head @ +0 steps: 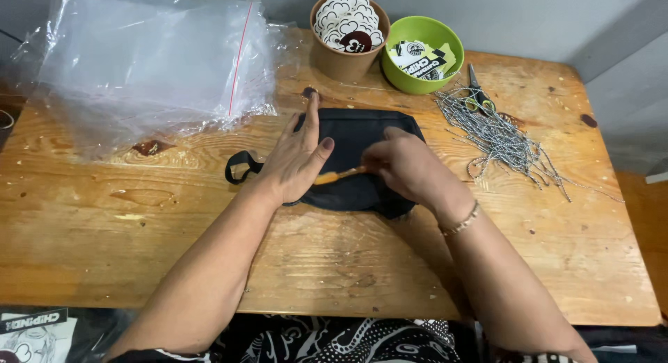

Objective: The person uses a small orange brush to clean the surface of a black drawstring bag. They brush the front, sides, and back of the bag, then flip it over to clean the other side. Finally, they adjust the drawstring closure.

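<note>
A small black fabric pouch [355, 137] with a loop strap [240, 165] on its left lies flat in the middle of the wooden table [334, 259]. My left hand [296, 158] presses flat on the pouch's left part, fingers spread. My right hand [407, 168] rests on the pouch's right part, its fingers pinched on a thin orange tool [337, 175] that lies across the fabric between both hands.
A pile of clear plastic bags [153, 64] covers the far left. A brown paper cup of round tags [348, 33] and a green bowl of printed tags [421, 53] stand at the back. Scissors [476, 88] and a heap of grey-white cords [497, 137] lie to the right.
</note>
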